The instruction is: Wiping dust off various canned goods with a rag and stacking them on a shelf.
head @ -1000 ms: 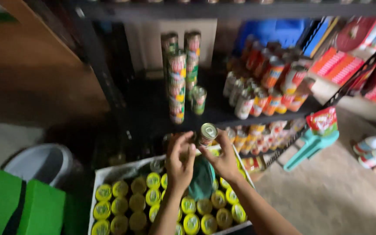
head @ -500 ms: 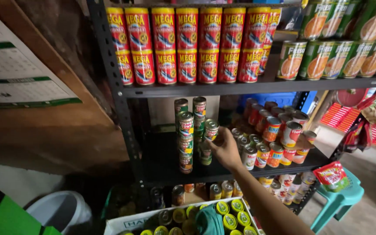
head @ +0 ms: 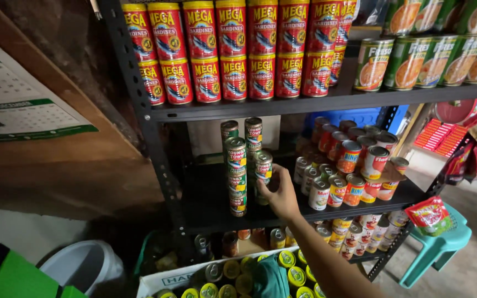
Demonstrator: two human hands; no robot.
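On the middle shelf (head: 205, 218), near its front edge, our right hand (head: 280, 194) has carried the green can (head: 263, 167) up from the box (head: 164, 280), fingers gripping it beside the stack (head: 237, 176); left hand unseen.

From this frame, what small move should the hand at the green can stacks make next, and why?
Probably let go and draw back toward the box of cans. The right hand rests against the short stack of green cans on the middle shelf, and its top can looks seated. The left hand is out of view.
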